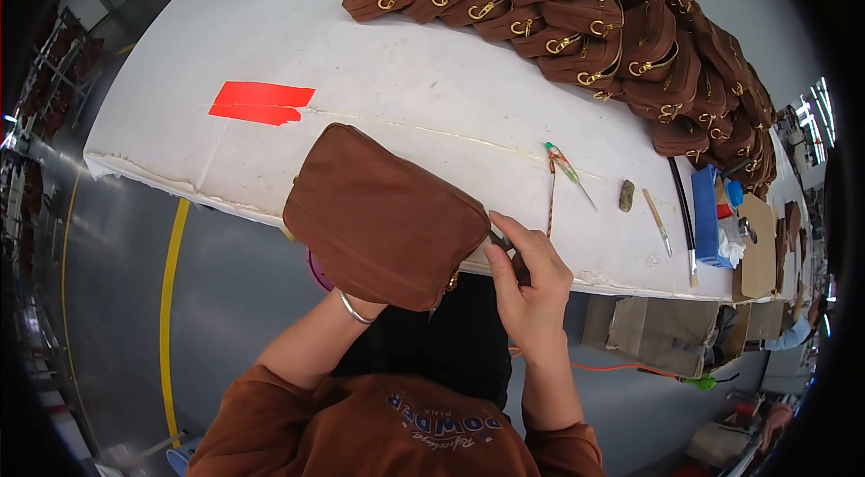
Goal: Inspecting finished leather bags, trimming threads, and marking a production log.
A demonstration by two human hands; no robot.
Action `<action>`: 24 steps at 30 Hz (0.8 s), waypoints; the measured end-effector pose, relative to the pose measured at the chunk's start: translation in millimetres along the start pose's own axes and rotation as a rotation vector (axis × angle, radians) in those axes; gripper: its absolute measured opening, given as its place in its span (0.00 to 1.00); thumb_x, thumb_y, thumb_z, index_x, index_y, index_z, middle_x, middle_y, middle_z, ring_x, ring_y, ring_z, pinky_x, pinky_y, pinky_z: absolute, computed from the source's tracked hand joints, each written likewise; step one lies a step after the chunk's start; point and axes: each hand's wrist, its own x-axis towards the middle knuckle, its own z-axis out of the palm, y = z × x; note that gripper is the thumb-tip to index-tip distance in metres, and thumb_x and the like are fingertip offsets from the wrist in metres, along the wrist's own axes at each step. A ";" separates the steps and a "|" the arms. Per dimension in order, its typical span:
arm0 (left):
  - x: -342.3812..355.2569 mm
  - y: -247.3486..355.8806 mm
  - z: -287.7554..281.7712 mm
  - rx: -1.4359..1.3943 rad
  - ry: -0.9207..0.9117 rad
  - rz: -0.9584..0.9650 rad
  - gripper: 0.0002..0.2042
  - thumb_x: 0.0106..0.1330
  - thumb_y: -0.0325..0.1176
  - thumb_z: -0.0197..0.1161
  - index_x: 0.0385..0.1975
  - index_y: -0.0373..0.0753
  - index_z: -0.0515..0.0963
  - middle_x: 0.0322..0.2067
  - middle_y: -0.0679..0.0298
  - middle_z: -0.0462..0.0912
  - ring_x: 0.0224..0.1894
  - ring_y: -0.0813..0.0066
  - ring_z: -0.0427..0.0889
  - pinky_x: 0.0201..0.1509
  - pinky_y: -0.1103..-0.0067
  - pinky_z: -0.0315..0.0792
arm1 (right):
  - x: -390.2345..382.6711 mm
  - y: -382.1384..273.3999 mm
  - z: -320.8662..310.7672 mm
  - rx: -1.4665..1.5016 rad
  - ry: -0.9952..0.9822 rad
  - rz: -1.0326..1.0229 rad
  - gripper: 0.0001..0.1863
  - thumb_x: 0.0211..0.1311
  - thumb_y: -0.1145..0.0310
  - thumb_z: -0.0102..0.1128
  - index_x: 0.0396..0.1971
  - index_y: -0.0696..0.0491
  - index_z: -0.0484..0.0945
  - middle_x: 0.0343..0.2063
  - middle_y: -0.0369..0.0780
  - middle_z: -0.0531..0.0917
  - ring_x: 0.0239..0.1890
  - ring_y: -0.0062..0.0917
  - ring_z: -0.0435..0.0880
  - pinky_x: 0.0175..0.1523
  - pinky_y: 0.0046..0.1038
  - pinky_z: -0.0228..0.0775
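A brown zippered pouch [387, 211] is held up at the table's near edge, its broad plain side facing me. My left hand [368, 305] supports it from beneath; the pouch hides nearly all of its fingers, and a silver bangle circles the wrist. Gold-coloured hardware shows at the pouch's lower right corner. At the right end, my right hand [533, 283] is closed around a small dark tool [498, 242], its tip at the pouch's edge. Fingers cover most of this tool, so its kind is unclear.
Many similar brown pouches [577, 13] are heaped at the far right. Red tape [261, 102] marks the white tabletop [225, 36]. To the right lie a green-topped pointed tool [569, 172], a stone [626, 196], a brush [683, 220] and a blue box [709, 216].
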 end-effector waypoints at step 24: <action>-3.4 -3.6 1.2 -0.412 -0.008 -0.152 0.24 0.77 0.46 0.40 0.67 0.43 0.56 0.65 0.60 0.63 0.66 0.64 0.65 0.70 0.66 0.62 | 2.1 18.5 -12.7 0.225 0.052 0.112 0.15 0.58 0.78 0.65 0.46 0.55 0.83 0.26 0.34 0.77 0.25 0.15 0.69 0.31 0.17 0.62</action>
